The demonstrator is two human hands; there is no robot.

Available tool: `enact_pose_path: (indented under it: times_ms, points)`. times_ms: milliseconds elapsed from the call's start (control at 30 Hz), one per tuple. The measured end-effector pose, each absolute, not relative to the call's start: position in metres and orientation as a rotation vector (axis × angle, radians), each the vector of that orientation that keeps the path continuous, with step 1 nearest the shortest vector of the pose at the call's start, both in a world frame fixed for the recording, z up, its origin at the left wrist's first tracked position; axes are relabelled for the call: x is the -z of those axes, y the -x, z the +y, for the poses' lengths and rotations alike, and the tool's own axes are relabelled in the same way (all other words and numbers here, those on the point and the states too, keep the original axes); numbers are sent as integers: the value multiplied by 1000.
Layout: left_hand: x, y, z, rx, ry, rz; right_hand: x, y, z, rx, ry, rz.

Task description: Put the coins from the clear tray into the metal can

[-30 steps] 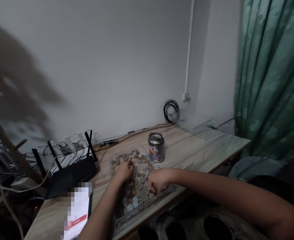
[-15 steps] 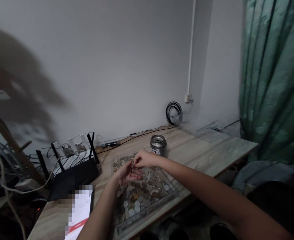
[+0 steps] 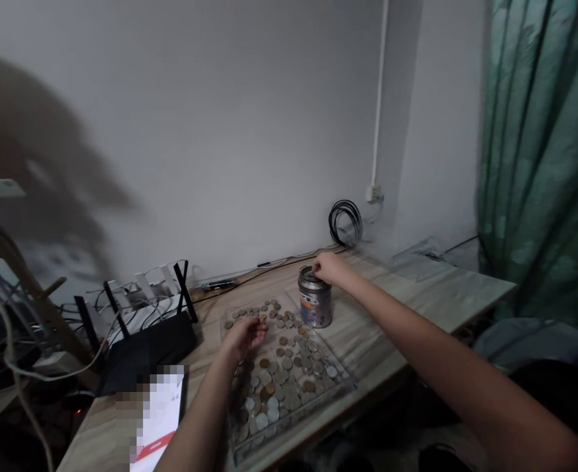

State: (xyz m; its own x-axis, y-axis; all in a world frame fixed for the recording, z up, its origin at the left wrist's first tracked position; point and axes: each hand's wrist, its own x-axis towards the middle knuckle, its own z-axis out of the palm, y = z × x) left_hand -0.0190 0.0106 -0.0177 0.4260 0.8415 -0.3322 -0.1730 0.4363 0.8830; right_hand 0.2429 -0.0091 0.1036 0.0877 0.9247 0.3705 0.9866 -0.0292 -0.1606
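Observation:
A round metal can (image 3: 317, 308) with a ridged lid and a printed label stands upright beside a shallow clear plastic tray (image 3: 296, 419). My right hand (image 3: 329, 267) is over the can's lid, fingers pinched together at its top; whatever they hold is hidden. Many coins (image 3: 281, 379), silver and brassy, lie spread across the tray. Above its left part is my left hand (image 3: 246, 337), palm turned inward and fingers curled in. Something small may be between those fingertips, but it is too dim to make out.
A black router (image 3: 145, 351) with upright antennas and tangled cables occupies the desk's left side. In front of it lies a phone with a lit screen (image 3: 158, 419). Coiled black cable (image 3: 345, 223) leans on the wall. A green curtain (image 3: 539, 164) hangs at right.
My right hand has left my left hand and moved right and up to the can's lid. My left hand has shifted slightly left, and its fingers have curled in.

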Motion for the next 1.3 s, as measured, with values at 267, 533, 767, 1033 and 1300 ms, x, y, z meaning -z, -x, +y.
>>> enact_pose_path:
  times_ms: [267,533,767,1033,1300]
  points:
    - [18,18,7,-790,-1268,1061,-92,-203,-38,333,1927,-1974]
    - [23,13,5,-615,-2003,1329,2,-151,-49,-311,1518,-2677]
    - [-4,17,-30,47,-2517,991,7,-149,-58,-539,1395,-2755]
    - [-15,3,-60,300,-2535,992,3,-144,-86,-758,1462,-2808]
    - [-7,9,-70,91,-2525,1100,-20,-148,-86,-693,1270,-3042]
